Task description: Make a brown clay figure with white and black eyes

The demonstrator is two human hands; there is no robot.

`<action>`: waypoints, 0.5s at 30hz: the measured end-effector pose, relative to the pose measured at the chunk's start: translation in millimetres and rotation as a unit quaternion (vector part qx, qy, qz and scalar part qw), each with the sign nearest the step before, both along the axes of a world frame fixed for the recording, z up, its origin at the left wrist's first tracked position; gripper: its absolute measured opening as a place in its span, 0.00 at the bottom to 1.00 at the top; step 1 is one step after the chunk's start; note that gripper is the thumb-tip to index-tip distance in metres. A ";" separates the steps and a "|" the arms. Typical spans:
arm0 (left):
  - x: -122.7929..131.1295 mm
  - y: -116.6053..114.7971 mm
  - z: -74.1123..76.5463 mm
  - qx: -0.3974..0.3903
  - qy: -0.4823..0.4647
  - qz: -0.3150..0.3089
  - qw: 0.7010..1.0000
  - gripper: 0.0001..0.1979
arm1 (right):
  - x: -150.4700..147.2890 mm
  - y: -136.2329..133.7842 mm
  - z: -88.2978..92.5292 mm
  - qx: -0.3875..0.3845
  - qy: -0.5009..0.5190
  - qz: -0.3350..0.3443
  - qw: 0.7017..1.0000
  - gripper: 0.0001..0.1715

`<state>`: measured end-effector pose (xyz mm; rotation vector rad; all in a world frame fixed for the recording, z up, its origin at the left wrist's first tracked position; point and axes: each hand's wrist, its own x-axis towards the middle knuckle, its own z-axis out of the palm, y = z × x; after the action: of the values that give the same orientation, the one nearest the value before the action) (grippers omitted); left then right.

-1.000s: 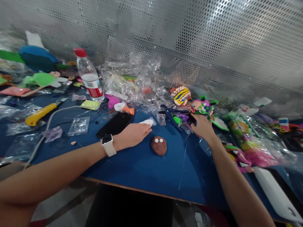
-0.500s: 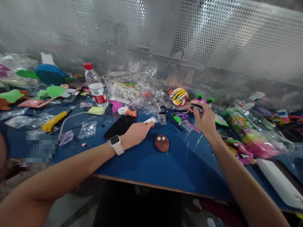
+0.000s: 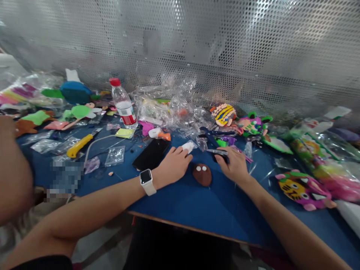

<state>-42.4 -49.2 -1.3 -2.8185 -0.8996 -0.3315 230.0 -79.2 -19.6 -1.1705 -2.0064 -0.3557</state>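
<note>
On the blue table lies a flattened brown clay piece (image 3: 202, 175) with two white dots near its top. My left hand (image 3: 176, 165), wearing a white-banded watch (image 3: 146, 179), is just left of it, its fingers curled down and the fingertips hidden. A white packet (image 3: 189, 146) lies right beyond those fingers; whether they touch it I cannot tell. My right hand (image 3: 234, 165) is closed around a black-handled tool (image 3: 221, 153) with a thin metal blade pointing left, just above and right of the brown clay.
A black phone (image 3: 151, 154) lies left of my left hand. Behind stand a water bottle (image 3: 123, 105) and crumpled clear bags (image 3: 174, 108). Dark blue pliers (image 3: 209, 135), a yellow utility knife (image 3: 81, 144) and a colourful clay figure (image 3: 305, 189) lie around. Another person's arm (image 3: 15, 168) is at left.
My right hand has come left and nearer with the black-handled tool, away from the far clutter. My left hand's fingers have curled by the white packet. The view has shifted slightly.
</note>
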 end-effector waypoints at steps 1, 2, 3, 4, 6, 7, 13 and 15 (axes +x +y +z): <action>-0.2 1.5 -1.2 0.007 0.001 0.001 1.000 0.06 | -4.5 -1.3 1.7 -0.008 -0.006 0.001 1.000 0.15; 0.1 2.8 -2.1 0.010 -0.001 -0.002 1.000 0.06 | -8.6 -2.0 3.8 -0.027 -0.020 0.000 0.999 0.15; 0.9 3.8 -2.8 0.006 -0.010 -0.004 1.000 0.06 | -12.5 -2.1 6.3 -0.045 -0.033 -0.001 0.998 0.16; 2.1 4.5 -2.9 0.000 -0.027 -0.010 1.000 0.06 | -16.0 -1.2 9.5 -0.065 -0.042 -0.005 0.997 0.16; 4.5 5.5 -1.1 -0.007 -0.095 0.005 0.995 0.07 | -22.1 3.7 17.3 -0.116 -0.044 -0.014 0.992 0.16; 5.4 6.2 0.7 -0.010 -0.139 0.016 0.990 0.09 | -24.6 7.7 21.7 -0.146 -0.037 -0.008 0.989 0.14; 8.6 16.7 14.4 -0.044 -0.234 -0.044 0.970 0.09 | -34.4 34.0 30.3 -0.186 0.106 0.071 0.974 0.09; 11.9 22.5 17.9 -0.035 -0.220 -0.047 0.974 0.06 | -35.4 36.3 23.2 -0.179 0.184 0.063 0.964 0.11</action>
<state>-30.5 -26.7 16.6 -2.9082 -0.8633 -0.9876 194.5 -42.9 3.6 -1.2101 -1.8419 0.2865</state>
